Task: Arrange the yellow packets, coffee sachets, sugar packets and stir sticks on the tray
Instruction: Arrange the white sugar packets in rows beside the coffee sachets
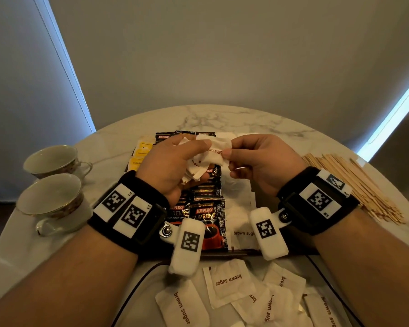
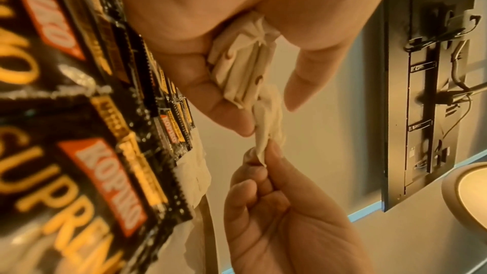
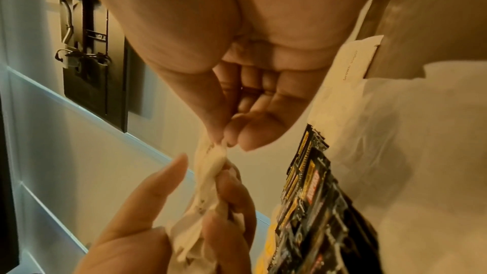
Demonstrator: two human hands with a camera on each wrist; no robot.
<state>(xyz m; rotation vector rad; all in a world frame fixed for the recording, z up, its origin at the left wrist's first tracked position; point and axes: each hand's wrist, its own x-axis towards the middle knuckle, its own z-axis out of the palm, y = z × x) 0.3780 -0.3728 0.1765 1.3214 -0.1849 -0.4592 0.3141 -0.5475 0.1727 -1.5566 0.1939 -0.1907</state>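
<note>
Both hands hover above my tray [image 1: 224, 253]: left hand [image 1: 168, 166] grips a bunch of brown sugar packets [image 1: 195, 169], right hand [image 1: 260, 161] pinches one packet [image 1: 214, 152] off it. Kopiko coffee sachets [image 1: 207, 218] lie on the tray beneath; stir sticks [image 1: 354, 187] sit far right.

Black Kopiko coffee sachets [image 1: 207, 215] lie overlapping in 2 columns down the middle of the dark tray [image 1: 243, 252]. Yellow packets [image 1: 141, 153] sit in a column at the tray's far left. White brown-sugar packets [image 1: 240, 208] fill its right side, and more sugar packets [image 1: 227, 283] lie loose on the table below it. Pale wooden stir sticks [image 1: 354, 187] are heaped off the tray, to its right.
</note>
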